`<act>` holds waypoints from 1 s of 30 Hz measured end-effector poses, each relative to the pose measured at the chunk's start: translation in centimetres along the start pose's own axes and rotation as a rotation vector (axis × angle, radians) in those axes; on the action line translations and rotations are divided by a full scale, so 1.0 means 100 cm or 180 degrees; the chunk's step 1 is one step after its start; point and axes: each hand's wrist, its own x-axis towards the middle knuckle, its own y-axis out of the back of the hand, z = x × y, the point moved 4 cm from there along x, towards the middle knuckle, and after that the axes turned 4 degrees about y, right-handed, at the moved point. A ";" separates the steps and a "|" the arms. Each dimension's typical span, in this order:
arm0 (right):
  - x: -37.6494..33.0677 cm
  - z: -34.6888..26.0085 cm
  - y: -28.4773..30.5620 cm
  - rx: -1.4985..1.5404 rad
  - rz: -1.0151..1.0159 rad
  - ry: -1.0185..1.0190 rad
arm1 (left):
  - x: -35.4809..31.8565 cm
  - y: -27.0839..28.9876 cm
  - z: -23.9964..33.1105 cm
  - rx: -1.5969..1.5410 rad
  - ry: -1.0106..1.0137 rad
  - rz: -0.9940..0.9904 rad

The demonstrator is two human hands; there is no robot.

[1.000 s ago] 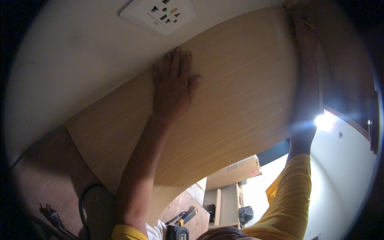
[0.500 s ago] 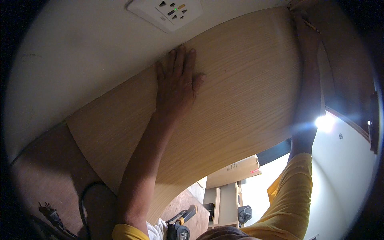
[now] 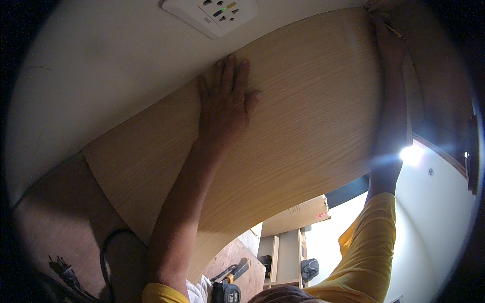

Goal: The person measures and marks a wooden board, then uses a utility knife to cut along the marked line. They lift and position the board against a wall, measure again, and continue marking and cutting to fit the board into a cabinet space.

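Observation:
A wide wood-grain panel (image 3: pixel 303 101) stretches across the middle, its far edge along the white wall. My left hand (image 3: pixel 225 106) lies flat on it, fingers spread, the fingertips close to that far edge. My right arm reaches along the panel's right end to the far right corner. There my right hand (image 3: pixel 389 45) is closed on a thin stick that looks like a pencil (image 3: pixel 395 31). Its fingers are in shadow and partly hidden, and I cannot see where the tip rests.
A white socket plate (image 3: pixel 214 15) is on the wall beyond the panel. At lower left lie a black plug (image 3: pixel 65 270) and a cable (image 3: pixel 103 257). Below the panel are a cardboard box (image 3: pixel 298 214), a shelf unit (image 3: pixel 285 257) and a black battery tool (image 3: pixel 227 292). A bright lamp (image 3: pixel 411 155) glares at right.

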 end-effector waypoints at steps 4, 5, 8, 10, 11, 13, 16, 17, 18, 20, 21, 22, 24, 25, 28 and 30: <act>-0.001 0.003 -0.001 0.0361 0.0520 0.0136 | 0.001 -0.001 0.000 -0.0053 -0.0041 -0.0064; -0.002 0.003 -0.003 0.0406 0.0533 0.0128 | 0.001 -0.001 0.000 -0.0065 -0.0047 -0.0063; -0.004 0.003 -0.003 0.0524 0.0531 0.0106 | 0.002 -0.002 0.000 -0.0067 -0.0039 -0.0093; -0.006 0.000 0.000 0.0587 0.0532 0.0102 | 0.002 -0.001 0.000 -0.0057 -0.0039 -0.0108; -0.007 -0.001 0.002 0.0618 0.0537 0.0091 | 0.002 -0.001 0.000 -0.0055 -0.0051 -0.0102; -0.008 -0.004 0.006 0.0670 0.0546 0.0095 | 0.002 0.000 0.000 -0.0046 -0.0065 -0.0087; -0.009 -0.008 0.014 0.0754 0.0554 0.0118 | 0.002 -0.001 0.002 -0.0042 -0.0049 -0.0112; -0.009 -0.009 0.016 0.0785 0.0561 0.0130 | 0.002 -0.001 0.002 -0.0044 -0.0043 -0.0120; -0.011 -0.011 0.021 0.0824 0.0566 0.0135 | 0.002 -0.001 0.003 -0.0050 -0.0041 -0.0129; -0.019 -0.016 0.030 0.1148 0.0561 0.0000 | 0.002 -0.002 0.003 -0.0024 -0.0026 -0.0177; -0.024 -0.024 0.039 0.1012 0.0616 0.0214 | 0.002 -0.001 0.004 -0.0034 -0.0072 -0.0066; -0.032 -0.032 0.048 0.1105 0.0636 0.0294 | 0.001 -0.002 0.003 -0.0001 -0.0029 -0.0130; -0.053 -0.055 0.068 0.1315 0.0731 0.0462 | 0.001 -0.002 0.002 0.0083 -0.0047 -0.0020; -0.067 -0.069 0.080 0.1449 0.0784 0.0559 | 0.001 -0.003 0.002 0.0110 -0.0078 -0.0019; -0.086 -0.100 0.108 0.1735 0.0886 0.0633 | -0.001 -0.009 -0.001 0.0144 -0.0076 -0.0106; -0.083 -0.108 0.115 0.1823 0.0848 0.0397 | -0.003 -0.012 -0.004 0.0147 -0.0094 -0.0076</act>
